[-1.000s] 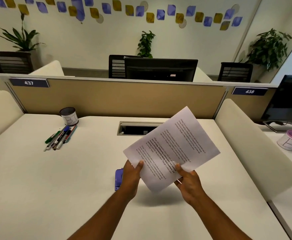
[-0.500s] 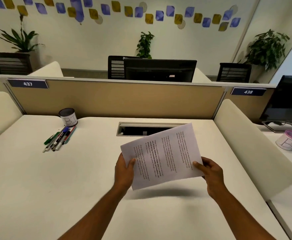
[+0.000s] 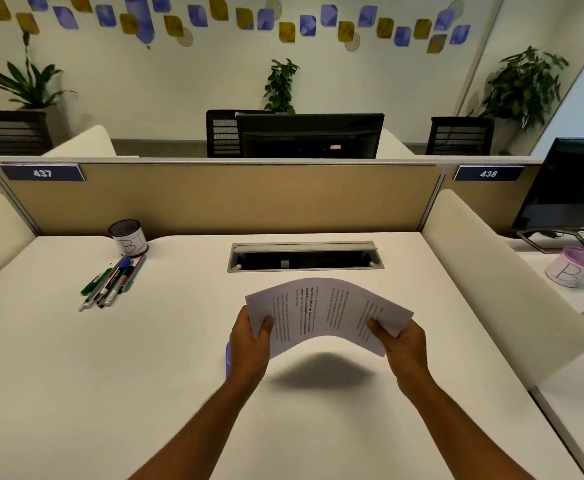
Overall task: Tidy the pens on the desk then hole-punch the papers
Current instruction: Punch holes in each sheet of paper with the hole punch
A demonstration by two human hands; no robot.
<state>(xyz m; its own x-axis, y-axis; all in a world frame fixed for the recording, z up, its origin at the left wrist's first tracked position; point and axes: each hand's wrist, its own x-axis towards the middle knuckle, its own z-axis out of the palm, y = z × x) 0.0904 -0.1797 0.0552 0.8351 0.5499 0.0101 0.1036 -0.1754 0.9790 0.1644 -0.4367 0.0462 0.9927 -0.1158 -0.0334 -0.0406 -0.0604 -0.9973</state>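
Best to square the papers (image 3: 325,315), pinched at their ends in left hand (image 3: 249,341) and right hand (image 3: 405,344) above the desk (image 3: 76,375), before feeding the punch (image 3: 228,355) (mostly hidden behind the left wrist). Pens (image 3: 114,282) loose beside cup (image 3: 129,237) marked "BI"; panel tags reading 437, 438.

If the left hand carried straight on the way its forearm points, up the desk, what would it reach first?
Likely the open cable tray set in the desk. The left hand holds the papers clear of the surface, so depth is uncertain; it might pass above to the beige partition.
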